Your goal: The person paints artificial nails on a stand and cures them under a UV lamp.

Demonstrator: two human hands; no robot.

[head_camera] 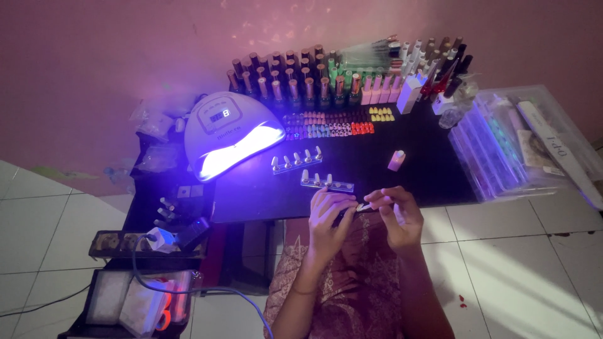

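Observation:
My left hand (328,216) and my right hand (397,213) meet above my lap at the near edge of a low black table (427,169). Between their fingertips sits a small pale artificial nail tip (363,206); my left fingers pinch it. My right hand grips a thin dark tool, and its point touches the tip. Two clear strips with white nail tips standing on them, a near strip (326,183) and a far strip (296,162), lie just beyond my hands. A small pink bottle (396,161) stands to their right.
A white dome-shaped nail lamp (226,132) glows blue-violet at the table's left. Rows of polish bottles (301,78) line the back, with coloured nail tips (333,124) in front. Clear plastic organiser boxes (509,144) sit at right. A power strip (144,242) and cable lie on the tiled floor at left.

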